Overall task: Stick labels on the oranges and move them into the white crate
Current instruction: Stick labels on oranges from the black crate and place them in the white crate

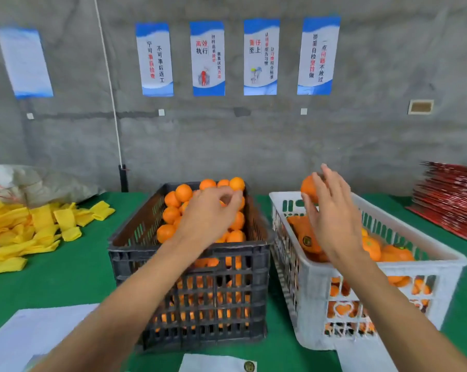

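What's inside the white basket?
The white crate holds oranges, some with round dark labels. More show through its slotted wall. The right hand, holding another orange above it, covers part of the inside.

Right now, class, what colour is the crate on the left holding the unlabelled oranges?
Black crate, seen clearly in the head view.
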